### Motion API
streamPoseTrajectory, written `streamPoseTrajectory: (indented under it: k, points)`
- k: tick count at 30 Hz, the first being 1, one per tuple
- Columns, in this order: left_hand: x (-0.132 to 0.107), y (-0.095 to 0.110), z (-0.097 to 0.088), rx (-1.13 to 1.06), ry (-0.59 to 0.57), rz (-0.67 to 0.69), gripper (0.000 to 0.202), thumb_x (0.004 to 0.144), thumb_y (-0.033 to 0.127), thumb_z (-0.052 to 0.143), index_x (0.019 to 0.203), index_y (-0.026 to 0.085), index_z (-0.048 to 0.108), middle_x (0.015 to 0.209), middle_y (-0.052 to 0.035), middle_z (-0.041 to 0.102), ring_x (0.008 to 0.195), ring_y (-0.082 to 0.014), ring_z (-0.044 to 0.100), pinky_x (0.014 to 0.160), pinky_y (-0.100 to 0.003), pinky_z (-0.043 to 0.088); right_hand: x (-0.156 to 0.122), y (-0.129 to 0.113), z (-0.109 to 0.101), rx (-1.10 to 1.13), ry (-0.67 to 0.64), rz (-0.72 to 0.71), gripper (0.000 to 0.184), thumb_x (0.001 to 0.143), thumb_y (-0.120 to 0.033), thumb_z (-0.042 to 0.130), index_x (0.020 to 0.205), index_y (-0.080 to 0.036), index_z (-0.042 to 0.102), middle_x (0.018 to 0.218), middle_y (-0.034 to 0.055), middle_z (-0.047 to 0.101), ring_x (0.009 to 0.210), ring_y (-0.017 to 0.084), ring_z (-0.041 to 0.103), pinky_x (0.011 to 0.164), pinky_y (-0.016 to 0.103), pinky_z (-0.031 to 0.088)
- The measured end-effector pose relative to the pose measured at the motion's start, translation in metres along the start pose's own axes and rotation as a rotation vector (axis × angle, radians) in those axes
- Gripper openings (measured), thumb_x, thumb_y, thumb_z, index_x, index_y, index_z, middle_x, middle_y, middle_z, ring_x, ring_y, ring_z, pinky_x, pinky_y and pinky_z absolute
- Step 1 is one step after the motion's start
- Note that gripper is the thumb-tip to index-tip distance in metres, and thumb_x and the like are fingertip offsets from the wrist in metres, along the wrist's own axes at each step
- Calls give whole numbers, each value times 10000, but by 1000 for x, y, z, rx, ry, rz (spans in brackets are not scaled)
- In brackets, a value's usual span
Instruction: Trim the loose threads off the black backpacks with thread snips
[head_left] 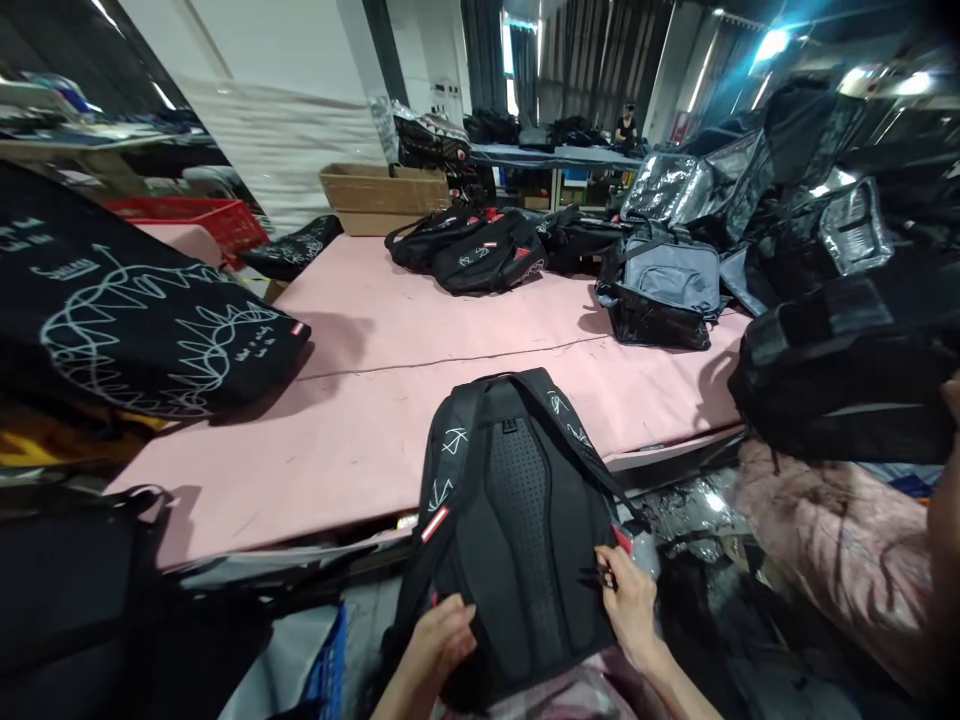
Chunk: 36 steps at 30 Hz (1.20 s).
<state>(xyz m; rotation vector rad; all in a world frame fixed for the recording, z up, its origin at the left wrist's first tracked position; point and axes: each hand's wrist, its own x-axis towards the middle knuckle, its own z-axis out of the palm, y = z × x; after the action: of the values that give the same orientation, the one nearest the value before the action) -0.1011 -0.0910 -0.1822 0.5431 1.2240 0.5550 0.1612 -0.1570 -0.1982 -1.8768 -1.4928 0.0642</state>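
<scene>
A black backpack lies back-side up at the near edge of a pink table, its mesh padding and shoulder straps facing me. My left hand grips the lower left part of the backpack, fingers curled on the fabric. My right hand pinches the backpack's right edge near a small red tag, fingers closed on it.
Black printed bags are stacked at the left. More black backpacks and a grey bag lie at the table's far side. A cardboard box and red crate stand behind. Dark bags pile up on the right.
</scene>
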Motion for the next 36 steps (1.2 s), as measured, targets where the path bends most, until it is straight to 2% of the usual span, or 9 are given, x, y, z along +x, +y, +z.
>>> streamPoseTrajectory:
  k: [5,11,14,17,20,24,27,31,36]
  points:
    - [31,63,3,-171,75,217,527,669,208,598,1184,210,485,1255,-86,541,1175,-202,496,929,-266,446,16,-23,4,259,-194,210,237,784,-186,434,910,-217,632,737,33,677,638,206,653,560,289,501]
    - [40,58,-3,388,323,551,570,658,223,642,1211,179,514,1444,-95,301,1346,-265,213,1097,-402,231,87,-73,15,618,-276,382,288,844,-391,462,918,-169,631,632,10,610,649,176,606,654,274,473]
    - [45,62,17,673,244,850,379,710,259,620,1087,217,625,1361,-82,437,1310,-271,303,1111,-395,216,132,-94,48,675,-160,364,346,893,-397,368,901,-152,612,628,3,583,624,151,572,628,254,459]
    - [72,92,56,851,1,967,304,819,231,449,1058,244,636,1216,-63,577,1224,-247,436,1060,-432,324,184,-103,78,516,-99,222,319,920,-289,301,921,-154,590,757,29,615,690,136,580,650,238,460]
    - [112,154,89,1032,176,1144,401,839,136,309,1163,153,546,1281,-118,511,1247,-237,399,1034,-460,338,238,-94,82,43,-267,4,287,902,-158,311,988,-161,585,990,69,610,921,137,570,798,232,435]
    - [153,251,105,1344,154,968,322,869,178,323,1083,140,561,1031,-116,635,988,-207,579,867,-337,438,291,-64,58,-205,-418,-16,224,889,-179,397,952,-163,612,963,92,622,868,163,599,776,246,424]
    - [169,290,109,1420,-3,897,179,800,309,523,903,182,595,658,-5,625,652,-163,606,634,-244,440,309,-50,43,-294,-511,-39,239,862,-356,493,850,-165,635,882,100,648,836,198,617,749,259,414]
    - [183,284,120,1497,-71,847,301,591,403,731,690,186,548,553,23,535,614,-176,576,583,-235,377,304,-56,33,-359,-739,-228,377,806,-538,507,781,-183,631,779,72,667,807,209,624,666,235,386]
    - [191,259,129,1509,-10,790,284,628,306,711,554,165,475,522,-7,506,588,-181,538,556,-256,333,259,-76,19,-401,-730,-503,137,814,-259,501,826,-168,603,841,51,647,683,158,597,568,234,324]
